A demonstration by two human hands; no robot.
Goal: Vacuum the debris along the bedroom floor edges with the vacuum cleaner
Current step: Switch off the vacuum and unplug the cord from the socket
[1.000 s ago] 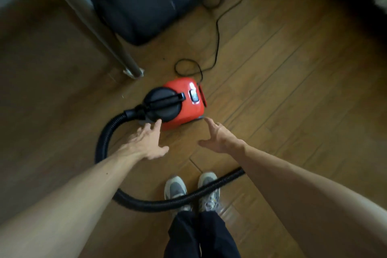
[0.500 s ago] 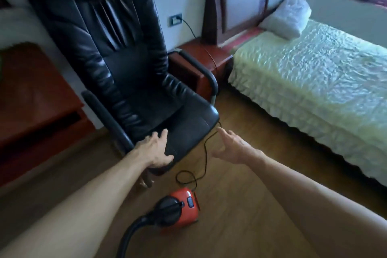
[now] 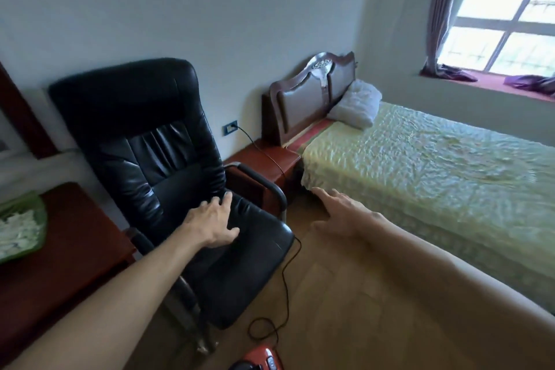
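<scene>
1. Far left: green tray of white bits (image 3: 21, 228) sits on a red-brown wooden desk (image 3: 69, 273); not part of the job
2. Black padded leather armchair (image 3: 144, 141) stands against the wall. Left hand (image 3: 213, 219) is over its seat with fingers spread and slack, grasping nothing; cannot tell if the palm touches the leather
3. Thin black power cord (image 3: 286, 276) runs from the wall socket (image 3: 230, 128) across the red-brown nightstand (image 3: 264, 159), drops beside the chair arm, loops on the brown plank floor (image 3: 345, 315) and heads down to the vacuum. Looks plugged in
4. Small red canister vacuum cleaner (image 3: 264, 360) is on the floor at the bottom edge, just in front of the chair's front leg. Only its top sliver shows
5. Orientation, as a guess from that sliver: long axis runs lower-left to upper-right, black end toward the person, red switch end toward chair and bed. Hose and nozzle are out of view
6. Right hand (image 3: 342, 213) hangs in the air over the floor between chair and bed, fingers extended, released, holding nothing
7. Bed with a pale green quilted cover (image 3: 435, 177) fills the right side, well apart from the vacuum
8. Progress: looks like setup only. Neither hand is on the machine, no debris is resolvable, and the whole edge pass appears left to do
</scene>
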